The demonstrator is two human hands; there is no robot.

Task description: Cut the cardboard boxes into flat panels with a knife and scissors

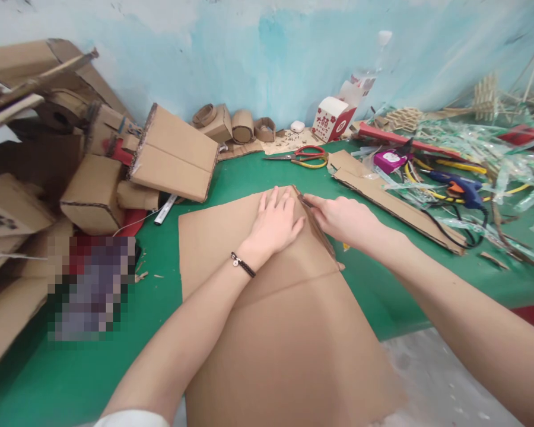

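Observation:
A large brown cardboard sheet (pixel 289 332) lies on the green table and hangs over its front edge, with a crease running across it. My left hand (pixel 276 222) rests flat on the sheet near its far corner, fingers spread. My right hand (pixel 345 219) is closed at the sheet's right edge, index finger stretched forward. From its fingers pokes the thin dark blade of a utility knife (pixel 303 200), touching the cardboard by the far corner. Most of the knife is hidden by the hand. A narrow cut strip or flap (pixel 323 234) runs along that edge.
Red-and-yellow-handled scissors (pixel 309 156) lie beyond the sheet. Right are a cardboard strip (pixel 400 204), a blue glue gun (pixel 460 188) with its cable, and tangled clear strips (pixel 480 139). Left stand cardboard constructions (pixel 173 157) and a white marker (pixel 165 210). A small printed box (pixel 333 118) stands near the wall.

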